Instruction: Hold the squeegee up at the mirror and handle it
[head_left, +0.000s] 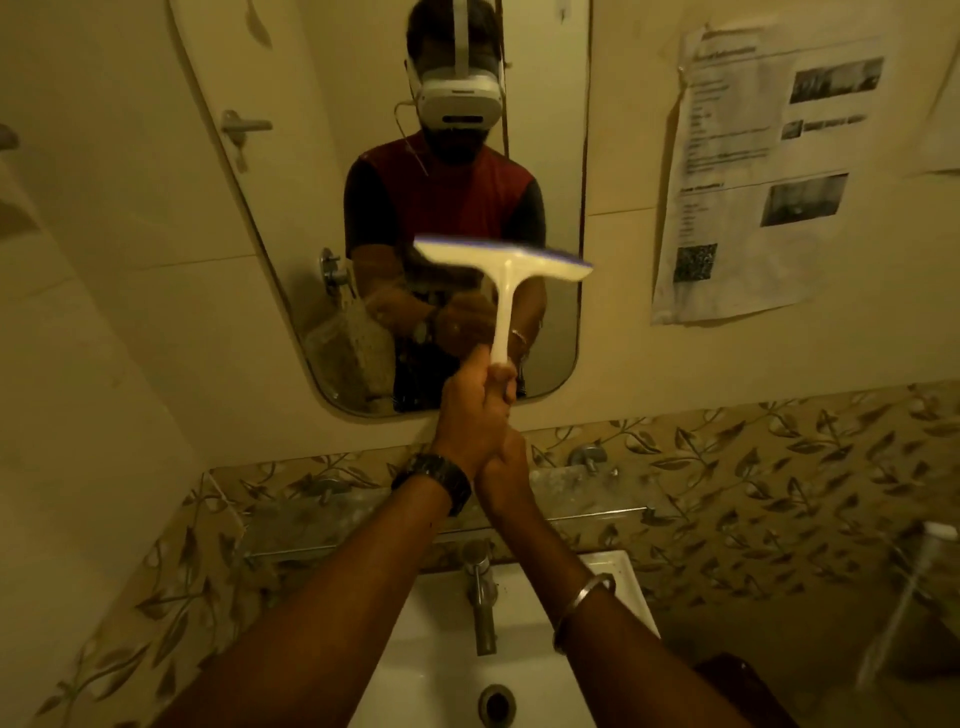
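Cream bathroom tiles and a leaf-patterned band back the scene, with a rounded mirror (291, 171) fixed to the wall above a white sink (436, 670). At the centre both hands meet on one tool: the left hand (467, 415), its wrist ringed by a dark watch (436, 480), curls its fingers round the bottom of the handle of a white squeegee (504, 291), and the right hand (506, 467), just below at five o'clock, wraps over the left hand's lower edge, so the two are pressed together in one grip. A metal bangle (582, 605) sits on the right forearm. The squeegee stands nearly upright at twelve o'clock from the hands, its blue-edged blade tilted down to the right in front of the lower mirror; whether the blade touches the glass cannot be told. In the mirror the person's reflection shows a headset and a dark red shirt. At six o'clock from the hands a metal tap (480, 597) rises over the sink, behind it a glass shelf (322, 519). At two o'clock a printed paper notice (753, 171) hangs on the wall. At four o'clock, near the frame's edge, stands a blurred clear bottle (904, 592).
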